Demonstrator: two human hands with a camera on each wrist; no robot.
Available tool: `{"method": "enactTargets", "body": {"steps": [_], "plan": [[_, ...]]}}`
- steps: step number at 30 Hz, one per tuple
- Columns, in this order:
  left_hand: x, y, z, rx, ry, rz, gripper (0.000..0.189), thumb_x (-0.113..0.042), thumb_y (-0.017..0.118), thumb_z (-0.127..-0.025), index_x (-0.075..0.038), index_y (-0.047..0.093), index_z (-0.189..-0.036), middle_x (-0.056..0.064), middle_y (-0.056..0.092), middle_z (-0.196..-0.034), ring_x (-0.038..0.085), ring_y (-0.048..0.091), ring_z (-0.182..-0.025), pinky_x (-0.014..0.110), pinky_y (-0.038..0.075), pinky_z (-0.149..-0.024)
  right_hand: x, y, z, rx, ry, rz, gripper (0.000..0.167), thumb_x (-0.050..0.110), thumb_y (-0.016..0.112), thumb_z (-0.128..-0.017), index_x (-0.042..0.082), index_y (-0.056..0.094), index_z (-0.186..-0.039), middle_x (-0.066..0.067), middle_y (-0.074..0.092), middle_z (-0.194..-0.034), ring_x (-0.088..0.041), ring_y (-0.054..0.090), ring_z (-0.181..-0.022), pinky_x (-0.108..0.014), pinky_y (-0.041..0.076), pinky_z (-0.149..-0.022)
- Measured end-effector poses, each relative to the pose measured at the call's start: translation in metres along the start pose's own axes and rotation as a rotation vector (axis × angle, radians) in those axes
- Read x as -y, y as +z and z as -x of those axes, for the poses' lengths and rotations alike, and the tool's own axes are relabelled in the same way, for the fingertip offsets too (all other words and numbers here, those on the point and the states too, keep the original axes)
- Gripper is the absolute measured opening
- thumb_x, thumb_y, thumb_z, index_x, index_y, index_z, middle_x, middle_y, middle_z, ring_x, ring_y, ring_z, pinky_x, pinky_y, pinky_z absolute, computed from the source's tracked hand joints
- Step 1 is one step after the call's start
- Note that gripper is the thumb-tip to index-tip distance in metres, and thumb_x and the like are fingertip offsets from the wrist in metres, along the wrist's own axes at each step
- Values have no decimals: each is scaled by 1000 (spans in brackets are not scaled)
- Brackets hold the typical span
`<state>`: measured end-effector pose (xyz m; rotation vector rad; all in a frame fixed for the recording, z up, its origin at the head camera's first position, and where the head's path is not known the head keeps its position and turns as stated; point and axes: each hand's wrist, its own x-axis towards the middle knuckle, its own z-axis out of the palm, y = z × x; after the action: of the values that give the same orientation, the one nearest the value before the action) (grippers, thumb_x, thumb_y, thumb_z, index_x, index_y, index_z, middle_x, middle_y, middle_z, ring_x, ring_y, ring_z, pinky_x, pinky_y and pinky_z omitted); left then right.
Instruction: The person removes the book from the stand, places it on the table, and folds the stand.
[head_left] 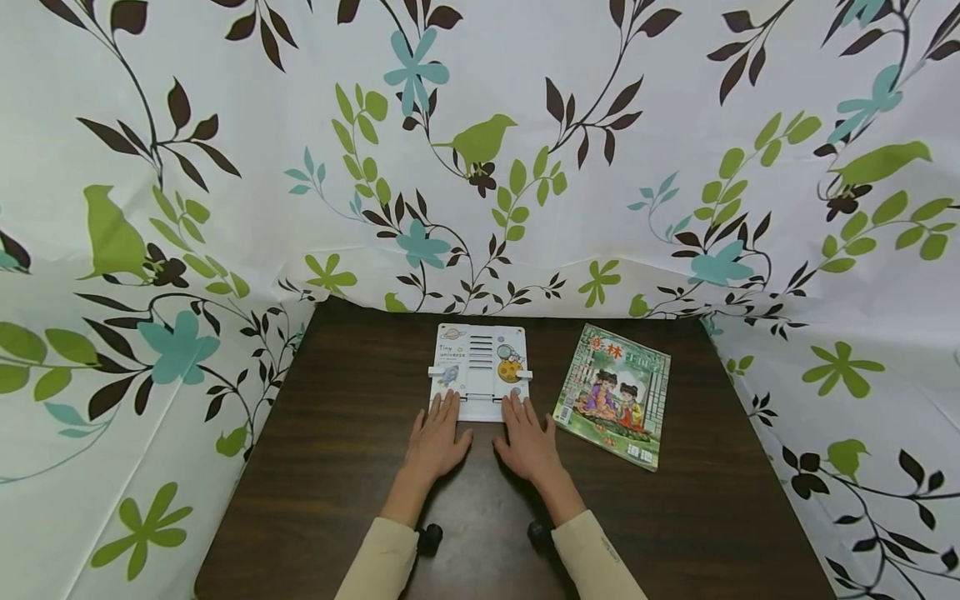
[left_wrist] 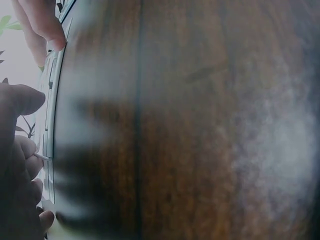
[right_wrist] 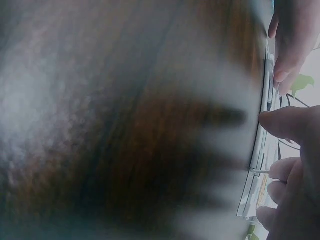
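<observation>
A white folding book stand [head_left: 486, 408] with space pictures and the words "Tiny universe" lies flat on the dark table. Slots run down its middle, and a small clip sticks out at either side. My left hand [head_left: 435, 442] rests with straight fingers on its lower left corner. On the lower right corner lie the fingers of my right hand [head_left: 531, 442], also straight. Both wrist views catch the stand's thin edge, with the left hand [left_wrist: 17, 135] and the right hand [right_wrist: 295, 165] beside it.
A green illustrated magazine [head_left: 618, 396] lies at a slant right of the stand. The brown wooden table [head_left: 337, 467] ends at a white curtain [head_left: 510, 275] printed with leaves and birds, which hangs behind and along both sides.
</observation>
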<state>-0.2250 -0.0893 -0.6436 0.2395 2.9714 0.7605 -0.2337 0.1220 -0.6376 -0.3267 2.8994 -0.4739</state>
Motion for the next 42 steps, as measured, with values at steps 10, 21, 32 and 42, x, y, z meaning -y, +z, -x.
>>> {"method": "enactTargets", "body": {"steps": [10, 21, 32, 42], "plan": [[-5, 11, -1, -24, -58, -154, 75, -47, 57, -109, -12, 32, -170, 6, 32, -177, 30, 25, -167, 59, 27, -131, 2, 0, 2, 12, -2, -11, 82, 42, 65, -107, 15, 25, -173, -6, 21, -181, -35, 22, -167, -78, 16, -125], [-10, 16, -1, -68, -77, -205, 72, -46, 57, -109, -12, 36, -169, 5, 34, -176, 28, 29, -165, 58, 33, -128, 1, 2, 2, 11, -7, -4, 84, 43, 65, -106, 13, 24, -173, -7, 23, -180, -35, 24, -166, -77, 17, -125], [-13, 18, -3, -49, -123, -232, 72, -47, 54, -110, -14, 33, -170, 3, 29, -179, 27, 24, -167, 57, 32, -128, 2, 3, 0, 10, -16, -8, 85, 44, 65, -106, 12, 24, -173, -8, 22, -181, -35, 24, -166, -77, 17, -125], [-8, 12, -7, 35, -96, -122, 73, -46, 50, -112, -15, 26, -173, 5, 23, -181, 30, 21, -168, 60, 25, -131, -3, 3, 0, 4, -16, -91, 82, 41, 63, -107, 13, 24, -173, -9, 23, -180, -37, 24, -166, -78, 17, -124]]}}
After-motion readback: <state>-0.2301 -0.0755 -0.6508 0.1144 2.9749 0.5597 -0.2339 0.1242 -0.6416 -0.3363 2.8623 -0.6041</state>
